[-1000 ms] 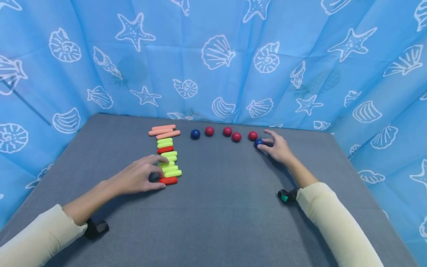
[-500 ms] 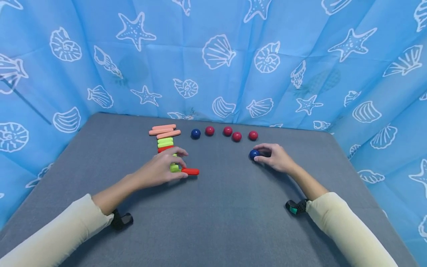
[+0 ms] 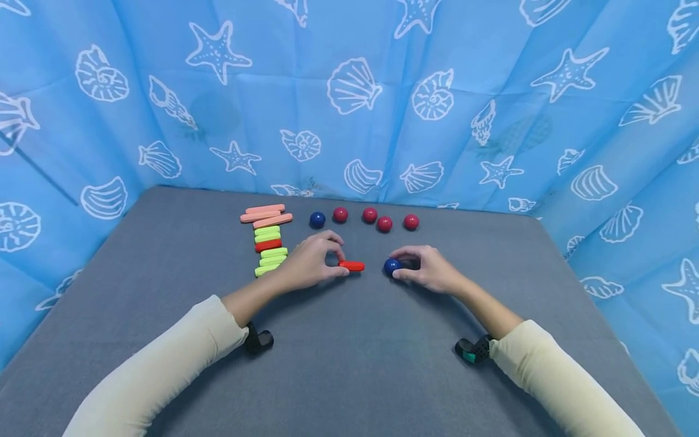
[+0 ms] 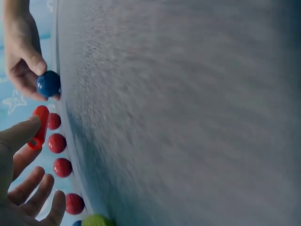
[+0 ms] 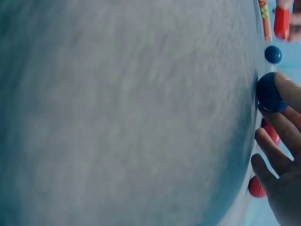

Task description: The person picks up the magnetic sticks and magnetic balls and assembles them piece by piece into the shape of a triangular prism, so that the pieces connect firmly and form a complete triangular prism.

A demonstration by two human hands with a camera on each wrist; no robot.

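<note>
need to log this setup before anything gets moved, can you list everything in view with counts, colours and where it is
tabletop: one, grey, beneath the sticks and balls
curtain: one, blue with white shells and starfish, behind the tabletop and along its sides
orange sticks: three, pale orange, far left
yellow-green sticks: at least five, yellow-green, column nearer than the orange ones; more may be hidden
red sticks: two, red, one in that column, one held
red balls: four, red, near the far edge
blue balls: two, blue, one beside the orange sticks, one held
wrist devices: two, black, one at each wrist
sleeves: two, cream, on both arms
left hand: one, pinching a red stick
right hand: one, holding a blue ball
</note>
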